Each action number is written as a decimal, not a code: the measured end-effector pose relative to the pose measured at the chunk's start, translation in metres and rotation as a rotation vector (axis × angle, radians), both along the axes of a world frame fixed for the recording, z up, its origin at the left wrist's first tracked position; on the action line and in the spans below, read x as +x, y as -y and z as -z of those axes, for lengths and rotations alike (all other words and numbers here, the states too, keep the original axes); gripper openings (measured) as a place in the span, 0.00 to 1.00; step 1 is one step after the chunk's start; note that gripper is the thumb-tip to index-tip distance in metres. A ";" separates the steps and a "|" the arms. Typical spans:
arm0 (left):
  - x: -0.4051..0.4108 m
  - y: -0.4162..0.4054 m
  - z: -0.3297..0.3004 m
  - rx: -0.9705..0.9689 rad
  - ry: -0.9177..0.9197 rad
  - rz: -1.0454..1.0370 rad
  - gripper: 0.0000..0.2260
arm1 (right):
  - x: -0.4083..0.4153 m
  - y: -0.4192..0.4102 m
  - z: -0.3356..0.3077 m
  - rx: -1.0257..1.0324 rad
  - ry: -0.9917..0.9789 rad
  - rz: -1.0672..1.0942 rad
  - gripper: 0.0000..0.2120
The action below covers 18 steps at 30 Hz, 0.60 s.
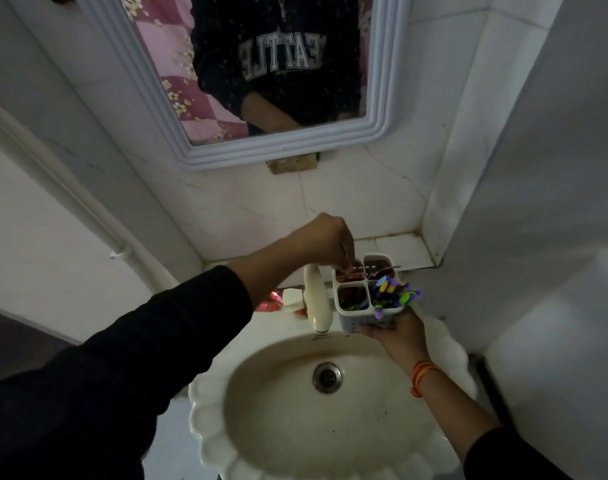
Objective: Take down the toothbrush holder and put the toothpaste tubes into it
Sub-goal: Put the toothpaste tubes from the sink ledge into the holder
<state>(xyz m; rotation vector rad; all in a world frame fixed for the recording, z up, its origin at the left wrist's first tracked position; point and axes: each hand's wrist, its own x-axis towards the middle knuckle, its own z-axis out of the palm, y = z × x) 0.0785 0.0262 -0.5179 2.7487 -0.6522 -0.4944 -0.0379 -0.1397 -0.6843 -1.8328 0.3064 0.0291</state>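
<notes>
My right hand (396, 332) holds up a white four-compartment toothbrush holder (356, 322) from below, over the back rim of the sink. Colourful purple, green and yellow bits fill its front right compartment, and a pink toothbrush (382, 270) lies across the back ones. Reaching over from the left, my left hand (325, 242) has its fingertips pinched on a reddish toothpaste tube (349, 271) standing in the back left compartment. Another red toothpaste tube (273, 301) lies on the sink ledge behind the faucet, partly hidden by my left forearm.
A cream faucet (318, 297) stands just left of the holder. The scalloped white sink (205, 403) with its drain (327, 377) lies below. A tiled ledge (399, 249) runs behind, a framed mirror (150, 98) hangs above, and a wall stands close on the right.
</notes>
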 end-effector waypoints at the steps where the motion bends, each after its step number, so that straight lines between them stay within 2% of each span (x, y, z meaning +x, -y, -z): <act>1: 0.005 -0.009 -0.002 -0.050 -0.041 -0.052 0.08 | 0.001 0.000 0.002 -0.001 0.002 0.007 0.27; 4: 0.018 -0.040 0.002 -0.104 -0.021 -0.202 0.09 | 0.000 0.000 0.003 -0.020 0.011 0.010 0.26; 6: 0.026 -0.060 0.018 -0.023 0.005 -0.243 0.12 | 0.000 0.001 0.004 -0.031 0.019 0.007 0.27; 10: 0.030 -0.092 0.056 0.172 -0.104 -0.279 0.16 | -0.002 0.000 0.000 -0.040 0.040 0.006 0.26; 13: 0.019 -0.112 0.081 0.203 -0.149 -0.317 0.17 | -0.003 0.000 -0.001 -0.039 0.049 0.003 0.26; 16: 0.008 -0.116 0.090 0.240 -0.159 -0.319 0.29 | -0.002 0.000 0.001 -0.050 0.044 0.004 0.26; 18: 0.009 -0.119 0.096 0.205 -0.177 -0.344 0.31 | -0.002 -0.001 0.002 -0.059 0.045 0.009 0.25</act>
